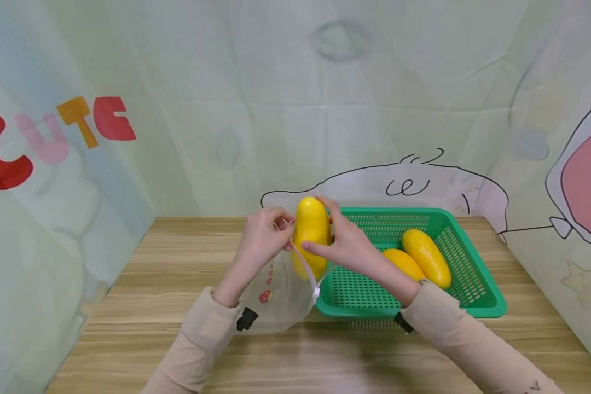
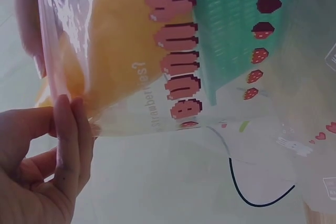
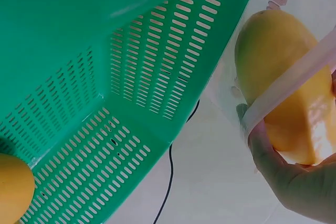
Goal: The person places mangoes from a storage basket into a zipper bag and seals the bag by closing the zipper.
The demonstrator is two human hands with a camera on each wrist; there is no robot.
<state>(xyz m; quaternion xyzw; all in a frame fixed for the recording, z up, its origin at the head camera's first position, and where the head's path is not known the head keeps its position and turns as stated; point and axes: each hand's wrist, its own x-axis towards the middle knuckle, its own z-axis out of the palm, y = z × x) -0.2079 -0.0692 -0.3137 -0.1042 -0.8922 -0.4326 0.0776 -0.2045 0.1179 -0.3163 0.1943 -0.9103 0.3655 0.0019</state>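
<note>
A long, smooth yellow mango [image 1: 312,227] stands upright at the mouth of a clear zip bag [image 1: 280,306], its lower part inside. My right hand [image 1: 347,241] grips the mango from the right, thumb across its near side. In the right wrist view the bag's pink zip strip [image 3: 289,85] crosses in front of the mango. My left hand [image 1: 266,232] pinches the bag's edge at the left of the opening. Printed strawberries and pink lettering [image 2: 178,64] show on the bag in the left wrist view. A white slider [image 1: 316,291] sits on the zip.
A green perforated basket [image 1: 480,273] stands to the right on the wooden table [image 1: 143,290]. Two more yellow mangoes [image 1: 426,257] lie in its right half. A printed curtain [image 1: 216,148] hangs behind the table.
</note>
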